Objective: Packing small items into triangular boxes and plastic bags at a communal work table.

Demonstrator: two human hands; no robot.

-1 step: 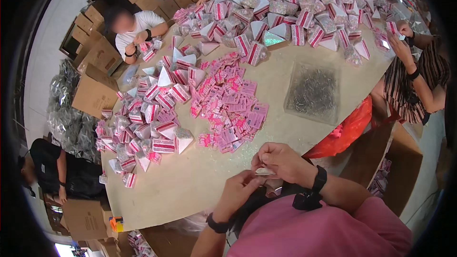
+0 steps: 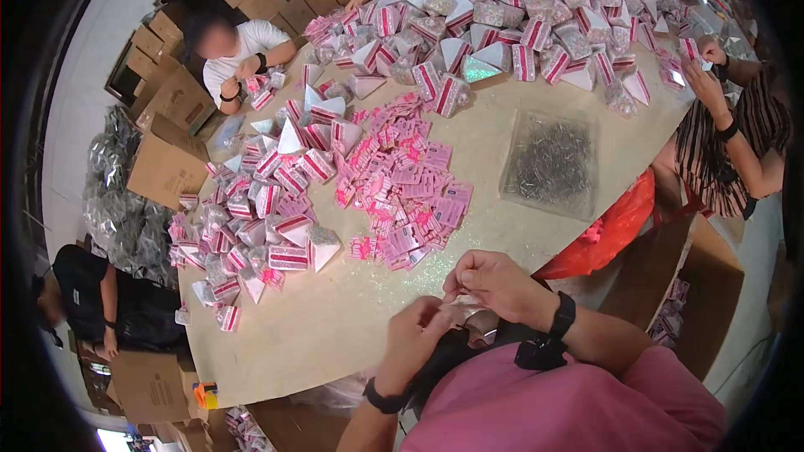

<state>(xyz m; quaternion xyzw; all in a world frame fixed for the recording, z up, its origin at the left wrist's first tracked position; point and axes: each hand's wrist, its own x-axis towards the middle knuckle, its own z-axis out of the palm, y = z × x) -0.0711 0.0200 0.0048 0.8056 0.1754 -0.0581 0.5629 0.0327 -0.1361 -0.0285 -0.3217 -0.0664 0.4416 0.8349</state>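
Head view: the person's left hand (image 2: 416,336) and right hand (image 2: 500,285) meet close to the chest, just past the near edge of the pale beige tabletop (image 2: 335,318). Between them sits a small pale, shiny packet (image 2: 466,311), too small to make out in detail. The right hand's grip is pressed together, fingertips pinching the packet's upper edge from above; the left hand curls in from below with its fingers closed against the lower side, so the packet lies between the two grips, held up off the tabletop rather than resting on it. Holding it this near the body probably keeps the fiddly piece steady and easy to see.

The stock is laid out within arm's reach: a loose heap of flat pink cards (image 2: 410,192) lies straight ahead of the hands, a spread of pink-striped triangular boxes (image 2: 276,218) to their left, and a clear plastic tray of small dark metal pieces (image 2: 550,163) to their right. More boxes pile along the far side, where other people work.
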